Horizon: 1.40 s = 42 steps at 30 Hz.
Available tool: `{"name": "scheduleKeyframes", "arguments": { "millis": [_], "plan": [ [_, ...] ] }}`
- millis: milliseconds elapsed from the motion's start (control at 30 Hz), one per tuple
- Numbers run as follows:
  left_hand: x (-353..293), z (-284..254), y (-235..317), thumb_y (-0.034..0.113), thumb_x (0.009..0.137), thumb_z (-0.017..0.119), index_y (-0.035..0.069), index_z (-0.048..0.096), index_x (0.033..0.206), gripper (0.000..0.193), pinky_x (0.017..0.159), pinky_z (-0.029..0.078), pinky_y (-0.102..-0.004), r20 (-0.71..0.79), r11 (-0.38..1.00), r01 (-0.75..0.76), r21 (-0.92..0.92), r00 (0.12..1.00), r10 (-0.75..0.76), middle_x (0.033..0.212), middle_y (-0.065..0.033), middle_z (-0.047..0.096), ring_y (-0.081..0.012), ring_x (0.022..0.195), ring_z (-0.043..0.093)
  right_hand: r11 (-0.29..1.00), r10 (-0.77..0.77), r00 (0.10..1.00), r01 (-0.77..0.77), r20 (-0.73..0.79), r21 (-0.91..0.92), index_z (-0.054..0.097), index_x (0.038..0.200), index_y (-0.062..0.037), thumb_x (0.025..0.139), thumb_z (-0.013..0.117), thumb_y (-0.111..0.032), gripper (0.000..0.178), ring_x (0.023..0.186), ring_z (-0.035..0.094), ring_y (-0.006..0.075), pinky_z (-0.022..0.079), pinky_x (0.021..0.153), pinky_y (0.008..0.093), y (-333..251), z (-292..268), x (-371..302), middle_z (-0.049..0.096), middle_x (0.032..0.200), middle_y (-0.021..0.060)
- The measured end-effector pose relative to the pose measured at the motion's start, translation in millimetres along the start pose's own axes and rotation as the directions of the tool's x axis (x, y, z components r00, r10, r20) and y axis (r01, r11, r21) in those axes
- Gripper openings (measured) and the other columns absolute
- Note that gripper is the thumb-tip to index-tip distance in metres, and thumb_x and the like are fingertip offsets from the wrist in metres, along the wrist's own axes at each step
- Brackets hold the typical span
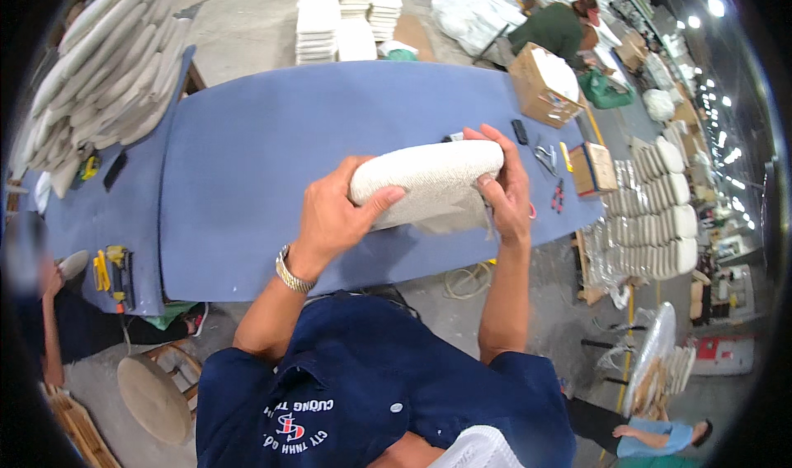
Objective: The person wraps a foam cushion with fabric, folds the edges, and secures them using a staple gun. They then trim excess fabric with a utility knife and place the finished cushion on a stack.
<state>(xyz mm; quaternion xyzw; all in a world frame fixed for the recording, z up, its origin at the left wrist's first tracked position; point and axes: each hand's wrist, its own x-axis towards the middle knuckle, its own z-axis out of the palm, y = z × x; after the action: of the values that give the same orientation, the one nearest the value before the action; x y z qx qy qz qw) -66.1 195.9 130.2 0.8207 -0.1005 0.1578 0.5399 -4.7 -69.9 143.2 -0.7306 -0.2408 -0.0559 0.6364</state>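
Observation:
Between my two hands a cream fabric-covered seat cushion [429, 168] is held up on edge over the blue-covered table [247, 138]. My left hand [337, 208] grips its left end, thumb across the near face. At the other end my right hand [507, 183] wraps round it, thumb pressed on the fabric. Loose cloth hangs from the cushion's lower side. Beyond my right hand lie pliers [544, 159], a red-handled cutter [558, 196] and a black object [519, 131]. A small item behind the cushion is mostly hidden.
Cardboard boxes [546, 89] stand at the table's right end. Cushions are piled at the far left [107, 80] and on the floor at right [652, 212]. A staple gun [121, 278] lies on the left table, near a seated person. Other people are at far right.

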Motion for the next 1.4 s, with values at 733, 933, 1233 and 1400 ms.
{"name": "scheduleKeyframes", "arguments": {
  "millis": [733, 933, 1233, 1400],
  "plan": [
    [155.1, -21.4, -3.3, 0.059, 0.104, 0.049, -0.006, 0.064, 0.074, 0.072, 0.063, 0.049, -0.0519, 0.405, 0.910, -0.090, 0.405, 0.910, -0.090, 0.066, -0.0253, 0.063, -0.0440, 0.064, 0.063, 0.891, 0.449, 0.833, -0.443, -0.322, 0.096, 0.072, 0.090, 0.0047, 0.099, 0.057, -0.032, 0.041, 0.071, 0.062, 0.0200, 0.048, 0.067, 0.0370, 17.7, 79.6, 147.3, 0.069, 0.083, 0.0111],
    [159.3, -31.8, -17.3, 0.047, 0.103, 0.057, -0.006, 0.066, 0.086, 0.056, 0.066, 0.047, -0.0526, 0.402, 0.920, -0.129, 0.371, 0.915, -0.034, 0.073, -0.0280, 0.065, -0.0464, 0.071, 0.065, 0.998, 0.059, 0.970, -0.052, -0.237, 0.035, 0.068, 0.080, 0.0013, 0.107, 0.052, -0.026, 0.042, 0.066, 0.052, 0.0109, 0.042, 0.061, 0.0300, 85.8, 81.4, 161.8, 0.061, 0.069, 0.0018],
    [146.8, -36.6, -21.8, 0.036, 0.100, 0.062, -0.003, 0.065, 0.116, 0.042, 0.072, 0.052, -0.0534, 0.409, 0.904, -0.158, 0.397, 0.912, -0.020, 0.093, -0.0279, 0.071, -0.0476, 0.084, 0.067, 0.962, -0.231, 0.927, 0.173, -0.294, -0.210, 0.069, 0.094, 0.0021, 0.112, 0.044, -0.027, 0.043, 0.068, 0.056, 0.0117, 0.045, 0.063, 0.0292, 64.6, 98.3, 143.4, 0.065, 0.075, 0.0060],
    [101.7, -31.7, -11.0, 0.029, 0.097, 0.070, -0.001, 0.061, 0.132, 0.048, 0.078, 0.057, -0.0472, 0.223, 0.946, -0.125, 0.300, 0.973, 0.058, 0.112, -0.0262, 0.071, -0.0437, 0.095, 0.070, 0.980, -0.125, 0.930, 0.062, -0.346, -0.188, 0.070, 0.093, 0.0026, 0.114, 0.038, -0.033, 0.052, 0.069, 0.059, 0.0126, 0.047, 0.064, 0.0291, 57.1, 84.1, 126.3, 0.066, 0.075, 0.0057]
  ]
}}
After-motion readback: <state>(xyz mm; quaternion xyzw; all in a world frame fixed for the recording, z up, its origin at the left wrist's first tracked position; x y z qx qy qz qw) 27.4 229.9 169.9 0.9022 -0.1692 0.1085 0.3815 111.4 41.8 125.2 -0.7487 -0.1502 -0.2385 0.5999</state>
